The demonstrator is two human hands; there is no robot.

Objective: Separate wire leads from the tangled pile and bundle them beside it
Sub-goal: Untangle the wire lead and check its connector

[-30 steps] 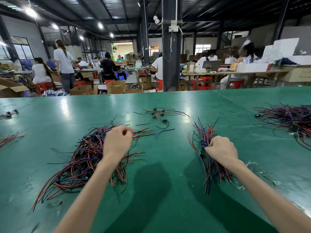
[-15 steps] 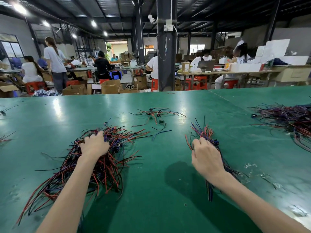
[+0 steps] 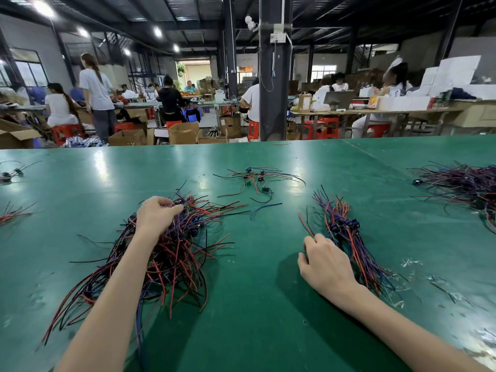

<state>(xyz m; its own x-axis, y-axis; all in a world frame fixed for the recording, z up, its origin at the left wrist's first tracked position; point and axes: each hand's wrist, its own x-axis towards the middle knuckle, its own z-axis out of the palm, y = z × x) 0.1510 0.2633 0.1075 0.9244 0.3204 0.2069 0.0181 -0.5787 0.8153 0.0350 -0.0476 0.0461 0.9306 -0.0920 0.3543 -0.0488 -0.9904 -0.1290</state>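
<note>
a person's two bare arms reach over a green bench (image 3: 255,326) in a busy workshop. at 11 o'clock lies the tangled pile (image 3: 185,264) of red, black and blue wire leads. the left hand (image 3: 157,217) sits on its far end, fingers curled, thumb and fingertips pinching a few leads there. at 1 o'clock, well apart from the pile, lies the bundle (image 3: 346,237), its leads roughly parallel with dark connectors near the middle. the right hand (image 3: 326,261) rests knuckles up just beside the bundle's near left edge, fingers curled under; it cannot be told whether they hold a lead.

likely risks: the pinched leads look interlocked with their neighbours, so a quick pull could drag the whole pile or snag a connector. the right hand sits close enough to knock the bundle and fan it out.

counted: two hands, one tangled pile, one bundle. also one small cluster (image 3: 257,178) of leads with connectors at 12 o'clock, one loose blue lead (image 3: 265,207) before it, one further heap (image 3: 461,183) at 2 o'clock, and two small sets at the 9 o'clock edge. single leads are too many to count.
</note>
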